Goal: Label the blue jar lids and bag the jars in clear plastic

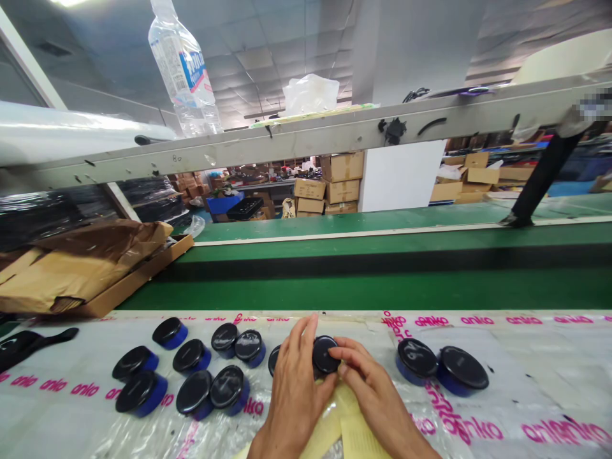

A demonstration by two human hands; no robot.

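Between my two hands is a round container with a black top (pixel 326 354). My left hand (pixel 294 382) is around its left side, fingers pointing up and thumb near its lower edge. My right hand (pixel 370 389) has its fingertips on the right edge of the black top. Just left of my left hand, another black disc (pixel 273 361) is partly hidden by the fingers. Yellow sheets (pixel 356 430) lie below my hands, partly covered by the wrists. Several similar black-topped containers with blue sides (pixel 229 390) stand to the left, and two more (pixel 463 371) to the right.
Plastic film with pink lettering (pixel 526 382) covers the worktop. Beyond it runs a green conveyor belt (pixel 382 290). A carton tray with brown paper (pixel 90 274) is at the left, near a black handled object (pixel 36 344). Overhead, a metal rail (pixel 306 137) carries a water bottle (pixel 184 70).
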